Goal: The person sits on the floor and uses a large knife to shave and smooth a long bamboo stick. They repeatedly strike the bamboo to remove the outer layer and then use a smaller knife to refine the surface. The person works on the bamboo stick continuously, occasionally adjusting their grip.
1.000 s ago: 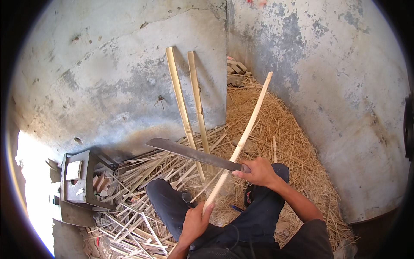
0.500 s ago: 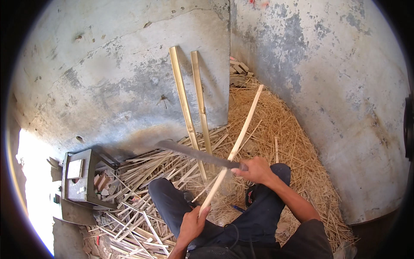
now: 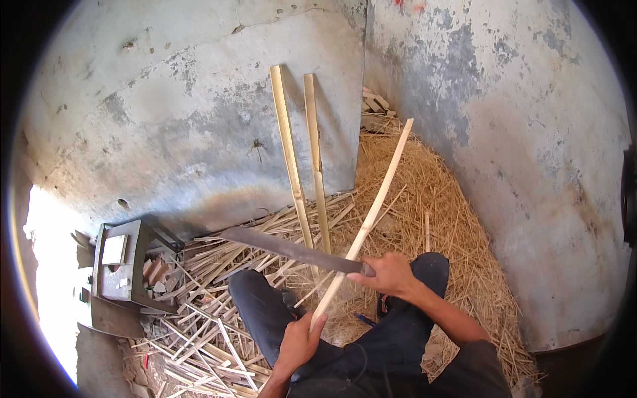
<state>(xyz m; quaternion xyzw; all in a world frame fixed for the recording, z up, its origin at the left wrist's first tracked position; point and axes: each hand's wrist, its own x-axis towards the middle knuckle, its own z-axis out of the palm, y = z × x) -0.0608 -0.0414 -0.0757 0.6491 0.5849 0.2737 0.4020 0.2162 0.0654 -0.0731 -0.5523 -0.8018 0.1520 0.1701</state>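
Note:
My left hand [image 3: 300,343], low in the middle, is wrapped round the near end of a long pale bamboo strip [image 3: 381,196], which slants up and away to the right. In my right hand [image 3: 391,274] is the handle of a long, dark-bladed knife [image 3: 285,247]. The blade points left and lies across the strip, a little beyond my left hand. Whether the edge bites into the strip, I cannot tell. My right forearm passes over my right knee.
Two bamboo slats [image 3: 286,132] lean on the worn wall [image 3: 166,146]. Split strips [image 3: 199,331] lie heaped at the left, beside an upturned wooden stool [image 3: 136,265]. A mound of shavings [image 3: 458,265] fills the right-hand side below another wall [image 3: 531,166]. Broken bricks [image 3: 377,103] sit in the far corner.
The knife has come nearer to my left hand along the strip, its tip shifting left and down. My left hand keeps its hold. The whole view has shifted slightly.

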